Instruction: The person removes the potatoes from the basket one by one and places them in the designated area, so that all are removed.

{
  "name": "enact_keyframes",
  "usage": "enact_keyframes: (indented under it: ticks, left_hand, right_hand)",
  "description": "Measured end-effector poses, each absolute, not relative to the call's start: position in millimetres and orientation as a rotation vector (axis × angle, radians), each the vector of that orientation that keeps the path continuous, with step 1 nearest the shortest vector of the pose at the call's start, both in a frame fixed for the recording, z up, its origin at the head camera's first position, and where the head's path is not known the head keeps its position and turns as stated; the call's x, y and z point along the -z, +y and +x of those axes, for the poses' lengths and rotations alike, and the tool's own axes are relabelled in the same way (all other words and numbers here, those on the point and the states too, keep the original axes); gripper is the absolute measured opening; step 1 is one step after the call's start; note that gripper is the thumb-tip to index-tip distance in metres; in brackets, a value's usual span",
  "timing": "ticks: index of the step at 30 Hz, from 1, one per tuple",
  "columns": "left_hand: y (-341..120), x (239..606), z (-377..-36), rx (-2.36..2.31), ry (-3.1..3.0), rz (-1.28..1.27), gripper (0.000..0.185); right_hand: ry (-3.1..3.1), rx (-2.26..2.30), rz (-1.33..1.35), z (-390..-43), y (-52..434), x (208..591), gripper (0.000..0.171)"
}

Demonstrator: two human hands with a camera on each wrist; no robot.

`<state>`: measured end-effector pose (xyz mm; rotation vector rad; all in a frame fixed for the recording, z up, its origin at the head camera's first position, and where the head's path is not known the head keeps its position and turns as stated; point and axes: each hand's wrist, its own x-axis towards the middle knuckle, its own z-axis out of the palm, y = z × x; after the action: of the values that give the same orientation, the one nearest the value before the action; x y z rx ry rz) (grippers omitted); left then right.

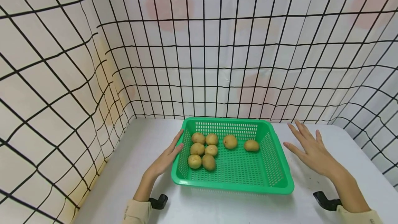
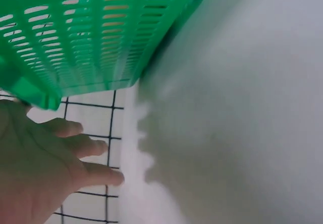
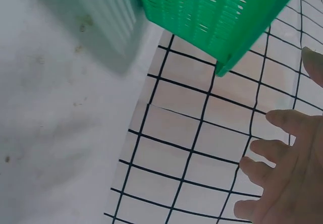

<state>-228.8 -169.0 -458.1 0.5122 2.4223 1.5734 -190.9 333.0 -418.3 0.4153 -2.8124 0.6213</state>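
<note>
Green basket (image 1: 233,187) sits on the worktop (image 1: 217,210), between my two hands, with its long side going from left to right, from one hand over to the other. My left hand (image 1: 165,160) is nearer: its fingers are straight and it is by the basket's left edge, but I can't tell how firmly it touches. My right hand (image 1: 316,155) is off to the right, apart from the basket, its fingers spread wide with nothing in them. I see potatoes (image 1: 197,149) inside, most at the left end.
</note>
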Motion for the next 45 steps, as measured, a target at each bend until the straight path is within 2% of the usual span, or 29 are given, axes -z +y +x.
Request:
enact_keyframes:
  ticks: [21, 34, 45]
  left_hand:
    - [-159, 478, -229, -1.911, 2.14, 0.491, 0.058]
    - [-158, 477, -230, -1.929, 2.1, 0.535, 0.06]
    - [-158, 479, -230, -1.936, 2.099, 0.526, 0.059]
  right_hand:
    - [-2.945, -1.014, 0.497, -217, 321, 363, 0.075]
    - [-2.926, -1.206, 0.665, -243, 298, 339, 0.059]
    - [-3.025, -1.303, 0.784, -272, 265, 330, 0.053]
